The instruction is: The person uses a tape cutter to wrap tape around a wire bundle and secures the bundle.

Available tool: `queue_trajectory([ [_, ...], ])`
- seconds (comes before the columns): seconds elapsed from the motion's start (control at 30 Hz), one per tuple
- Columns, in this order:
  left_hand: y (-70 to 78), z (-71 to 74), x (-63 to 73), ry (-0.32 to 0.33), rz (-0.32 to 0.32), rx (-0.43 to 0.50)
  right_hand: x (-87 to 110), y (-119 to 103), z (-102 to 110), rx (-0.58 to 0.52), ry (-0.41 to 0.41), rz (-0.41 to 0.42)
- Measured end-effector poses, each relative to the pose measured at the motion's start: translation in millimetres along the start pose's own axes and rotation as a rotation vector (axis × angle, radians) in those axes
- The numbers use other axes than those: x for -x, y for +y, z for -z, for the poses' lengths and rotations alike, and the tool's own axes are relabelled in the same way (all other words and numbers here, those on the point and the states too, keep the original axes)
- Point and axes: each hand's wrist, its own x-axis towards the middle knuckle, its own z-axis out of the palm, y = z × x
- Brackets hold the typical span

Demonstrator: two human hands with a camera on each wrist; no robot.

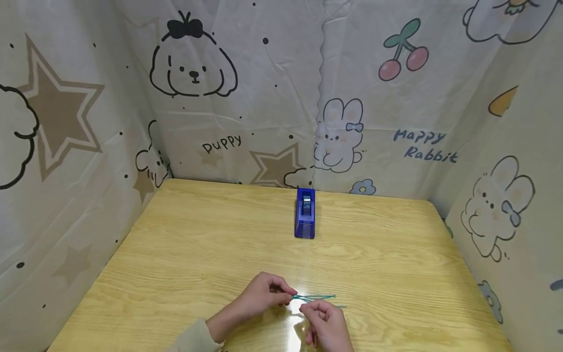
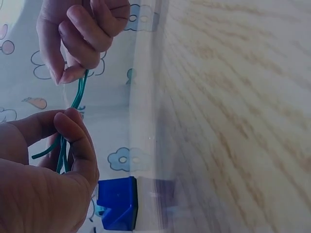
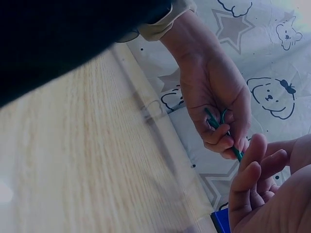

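My left hand (image 1: pixel 264 292) pinches a small bundle of thin green cords (image 2: pixel 79 93) between thumb and fingers. In the head view the cords stick out to the right; in the left wrist view their other ends (image 2: pixel 60 154) come out behind the thumb. My right hand (image 1: pixel 327 323) is close beside it, thumb and forefinger pressed together. From these fingertips a faint, see-through strip like clear tape (image 2: pixel 64 93) runs toward the left fingertips. The right hand's other fingers are curled and partly cover the cords in the head view.
A blue tape dispenser (image 1: pixel 305 229) with a roll in it stands near the back of the wood-grain table (image 1: pixel 211 234). Printed cloth (image 1: pixel 264 98) hangs along the back and both sides. Light glares off the tabletop under the hands.
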Motion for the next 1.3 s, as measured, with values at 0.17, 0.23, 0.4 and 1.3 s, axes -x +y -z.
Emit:
queue_trajectory([
  [0.17,-0.8,-1.3,0.7,0.006,-0.001,-0.004,1.0,0.6,0.2,-0.002,0.0,0.005],
  [0.23,-1.3,-1.7,1.2,0.009,-0.003,-0.007,1.4,1.0,-0.1,-0.003,-0.003,0.013],
  [0.4,-0.5,-2.1,2.1,0.019,0.001,-0.012,2.0,2.5,-1.0,0.005,-0.012,0.032],
  [1.3,3.6,-1.6,3.9,0.02,0.061,0.061,-0.1,4.7,-1.4,0.036,0.036,-0.022],
])
